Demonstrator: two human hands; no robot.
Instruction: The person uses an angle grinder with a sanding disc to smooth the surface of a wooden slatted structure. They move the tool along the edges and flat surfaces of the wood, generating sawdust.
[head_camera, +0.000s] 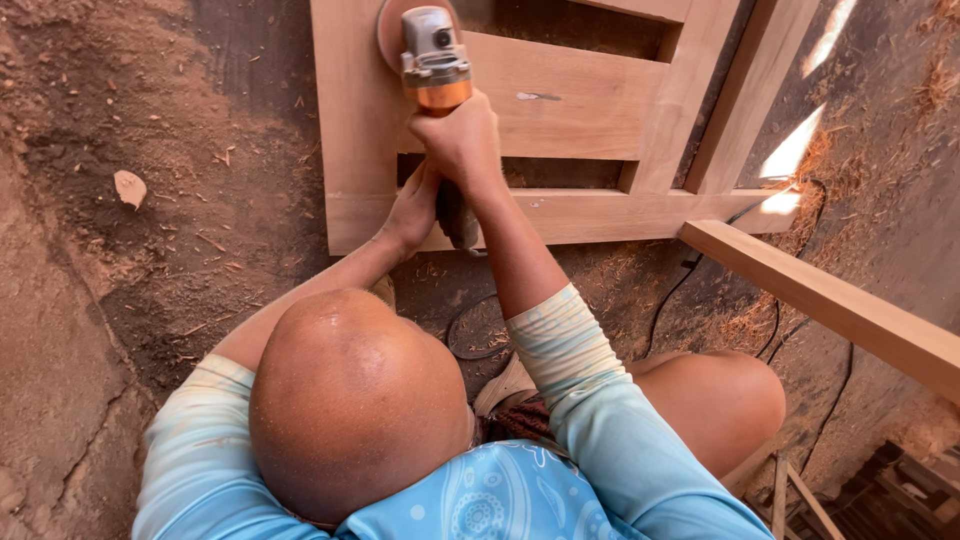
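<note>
Outdoors, sanding a pale wooden door frame (560, 100) laid flat on reddish dirt ground (150, 250).
Right hand (462, 140) clenched around orange-and-grey angle grinder (435, 60) upon frame's left stile; left hand (412, 212) gripping its rear.

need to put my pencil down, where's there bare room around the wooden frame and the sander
The dirt floor left of the wooden frame is open, bar a small chip. Crowded: the frame's lower left corner, where the right hand and left hand grip the sander, and the right side, with a cable and plank.
</note>
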